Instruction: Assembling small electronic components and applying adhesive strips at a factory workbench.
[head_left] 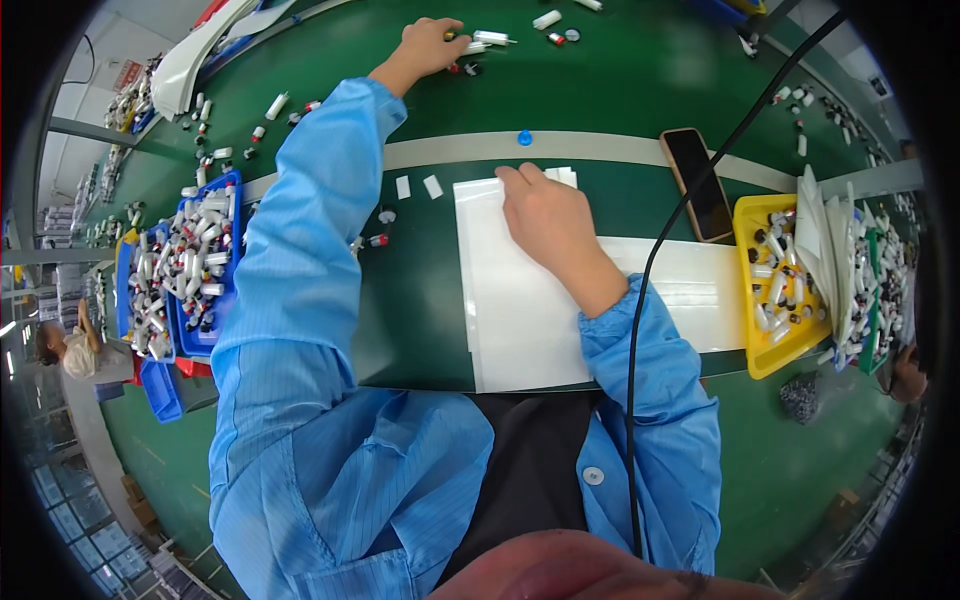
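My left hand [428,50] reaches far out over the green belt, its fingers curled at a small white cylindrical part [473,47]. Another white cylinder with a thin tip [491,38] lies just beyond the fingertips. Some small red and dark pieces [472,69] lie below them. My right hand [548,213] rests on a stack of white sheets [520,330], fingers bent and closed at the stack's top edge. Whether a single sheet is pinched there is hidden. Two small white rectangles [432,187] lie on the green surface left of the stack.
Blue bins [236,215] with white cylinders stand at left, a yellow tray [748,290] of similar parts at right. A phone [697,185] lies near the pale strip, which bears a blue knob [525,138]. A black cable [650,265] crosses in front.
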